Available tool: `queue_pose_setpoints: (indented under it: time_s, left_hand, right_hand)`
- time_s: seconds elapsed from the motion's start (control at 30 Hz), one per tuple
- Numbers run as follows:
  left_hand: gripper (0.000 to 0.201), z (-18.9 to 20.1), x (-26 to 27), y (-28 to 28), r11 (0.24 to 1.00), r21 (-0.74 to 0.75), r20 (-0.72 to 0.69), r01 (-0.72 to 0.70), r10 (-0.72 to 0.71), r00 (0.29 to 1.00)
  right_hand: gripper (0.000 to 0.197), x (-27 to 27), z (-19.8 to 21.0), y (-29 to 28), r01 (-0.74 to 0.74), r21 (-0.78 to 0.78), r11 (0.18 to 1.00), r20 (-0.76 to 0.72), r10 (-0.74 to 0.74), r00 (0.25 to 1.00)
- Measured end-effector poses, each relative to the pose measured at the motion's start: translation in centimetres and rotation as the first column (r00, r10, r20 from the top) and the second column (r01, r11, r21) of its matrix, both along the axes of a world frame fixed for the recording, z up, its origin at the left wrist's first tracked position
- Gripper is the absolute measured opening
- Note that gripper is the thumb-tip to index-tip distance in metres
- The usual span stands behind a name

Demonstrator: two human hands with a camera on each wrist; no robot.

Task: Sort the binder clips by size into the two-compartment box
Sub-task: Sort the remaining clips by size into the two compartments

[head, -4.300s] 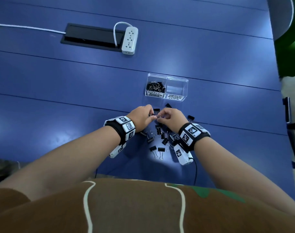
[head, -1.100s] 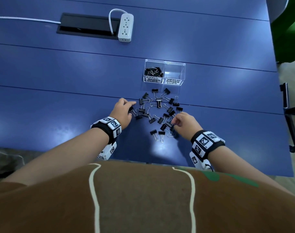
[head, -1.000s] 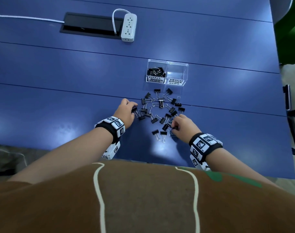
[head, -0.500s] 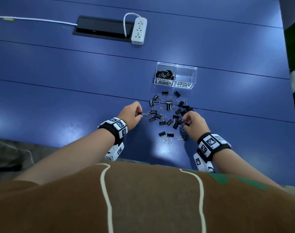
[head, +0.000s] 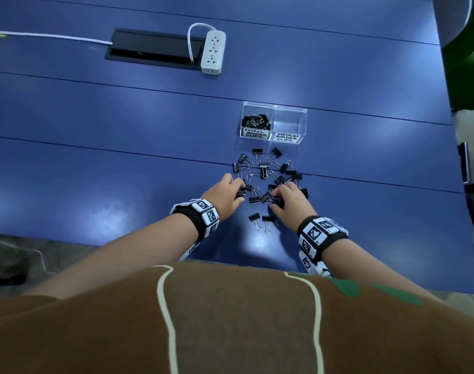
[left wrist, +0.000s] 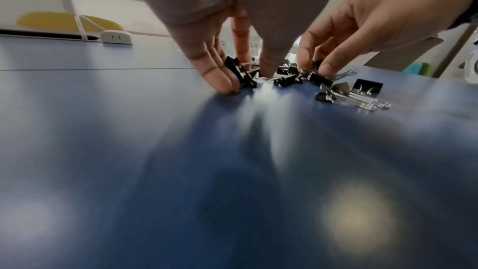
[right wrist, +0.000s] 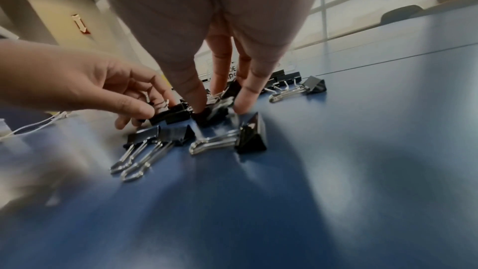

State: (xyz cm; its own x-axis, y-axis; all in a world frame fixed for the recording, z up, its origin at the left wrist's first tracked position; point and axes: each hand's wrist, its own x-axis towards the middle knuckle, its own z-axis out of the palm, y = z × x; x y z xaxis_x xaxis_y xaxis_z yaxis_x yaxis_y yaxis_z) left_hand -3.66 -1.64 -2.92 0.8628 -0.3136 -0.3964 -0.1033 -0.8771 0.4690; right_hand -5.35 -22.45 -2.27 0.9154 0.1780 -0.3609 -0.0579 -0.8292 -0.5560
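Observation:
A clear two-compartment box (head: 274, 108) stands on the blue table (head: 122, 157). Its left compartment, labelled small, holds several black small clips (head: 256, 122). The right one (head: 287, 137), labelled medium, looks empty. Several larger black binder clips (head: 264, 170) lie scattered in front of the box. My left hand (head: 239, 189) is at the pile's near left and pinches a clip (left wrist: 240, 76) against the table. My right hand (head: 274, 196) is at the near right, thumb and fingers pinching another clip (right wrist: 217, 110). Two clips (head: 260, 220) lie side by side nearest me.
A white power strip (head: 212, 52) and a black cable hatch (head: 152, 47) sit at the far side, with a white cord (head: 49, 36) running left. A green chair (head: 467, 49) and a black armrest (head: 464, 163) stand past the table's right edge.
Both hands have drawn closer together over the near part of the pile. The left hand moved right from the pile's left edge, and the right hand shifted slightly left.

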Motion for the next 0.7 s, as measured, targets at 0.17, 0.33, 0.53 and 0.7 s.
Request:
queue_pose_setpoints:
  time_s: [0.17,0.33,0.53,0.7]
  left_hand:
    - [0.026,0.1,0.5,-0.9,0.998,0.065,0.046,-0.019,0.016,0.999]
    - [0.020,0.3,0.7,-1.1,0.994,0.104,0.079,0.020,-0.028,0.997]
    - [0.014,0.7,0.6,-0.9,0.990,0.105,0.125,0.089,-0.102,0.987]
    - [0.022,1.1,0.6,-0.4,0.995,0.052,0.147,0.085,-0.092,0.985]
  right_hand:
    - [0.013,0.1,0.0,0.5,-0.039,-0.014,0.999,0.057,0.040,0.998]
    - [0.024,-0.1,-0.3,0.8,-0.079,-0.026,0.997,0.074,0.081,0.994]
    - [0.019,0.9,0.5,0.5,-0.049,0.011,0.999,0.013,0.049,0.999]
    - [0.004,4.9,2.4,-1.5,0.338,0.293,0.894,-0.106,-0.321,0.941]
